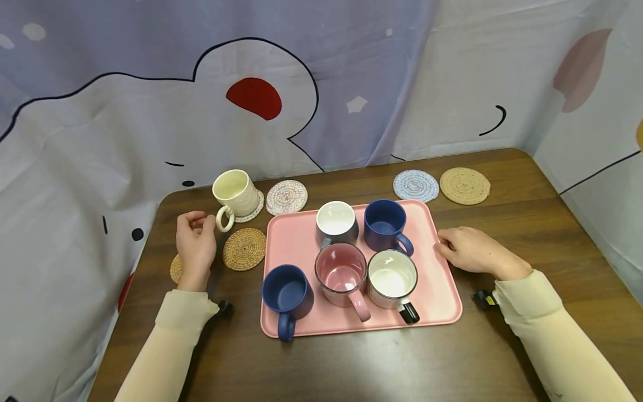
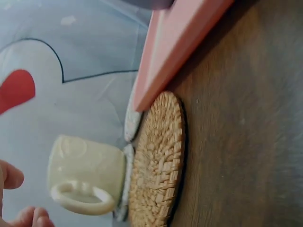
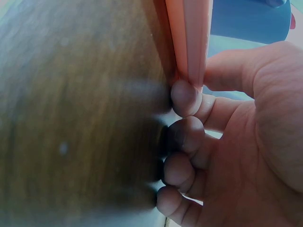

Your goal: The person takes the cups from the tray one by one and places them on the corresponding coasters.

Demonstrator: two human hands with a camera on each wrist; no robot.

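Head view: L hand (image 1: 196, 245) is just beside the handle (image 1: 228, 211) of the cream cup (image 1: 243, 196), fingers loosely bent, nothing in them. Cup sits upright on a white coaster (image 1: 256, 210), handle facing that hand, prob for easy reach. Five mugs (image 1: 341, 273) stand on the pink tray (image 1: 433, 273), handles mostly twd the wearer, prob for quick grabs. R hand (image 1: 469, 249) is at the tray's right edge.

L wrist: visible fingertips apart, clear gap to cup; woven coaster (image 2: 158, 161) lies flat nearby, tray corner right by it.

R wrist: thumb over the rim, index under, so R hand pinches the tray edge, prob to steady it. Other fingertips curl down by the table (image 3: 71, 118).

Labels: no brand or legible txt AFAICT.
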